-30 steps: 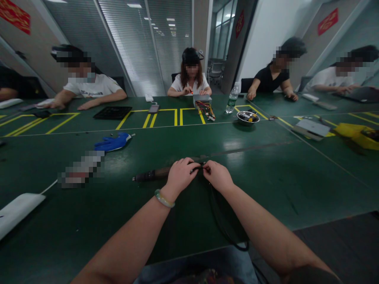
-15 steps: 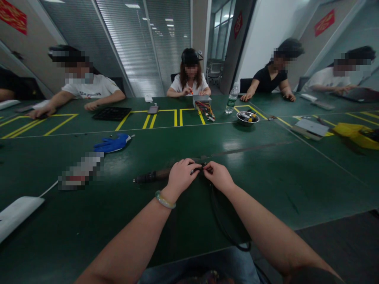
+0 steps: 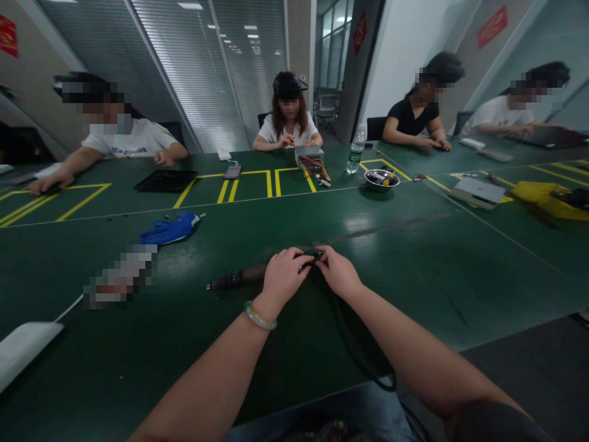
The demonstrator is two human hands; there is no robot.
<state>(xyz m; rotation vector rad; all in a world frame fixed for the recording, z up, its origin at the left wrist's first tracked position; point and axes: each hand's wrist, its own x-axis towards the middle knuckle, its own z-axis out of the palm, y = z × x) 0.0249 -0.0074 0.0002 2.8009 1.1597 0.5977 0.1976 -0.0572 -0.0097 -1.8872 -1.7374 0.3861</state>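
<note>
My left hand, with a pale green bangle on its wrist, curls over the front end of a dark corded tool with a brown grip, which lies along the green table. My right hand meets it there, fingertips pinching a small black part. A black cable drops from under my hands toward my lap. My fingers hide the tool's tip.
A blue glove and a pixelated object lie to my left. Farther off stand a steel bowl, a water bottle, and a grey box with coloured wires. Several co-workers sit around the table.
The whole view has shifted and tilted slightly as my head turned. My hands stay together at the tool's front end, with no visible change of hold.
</note>
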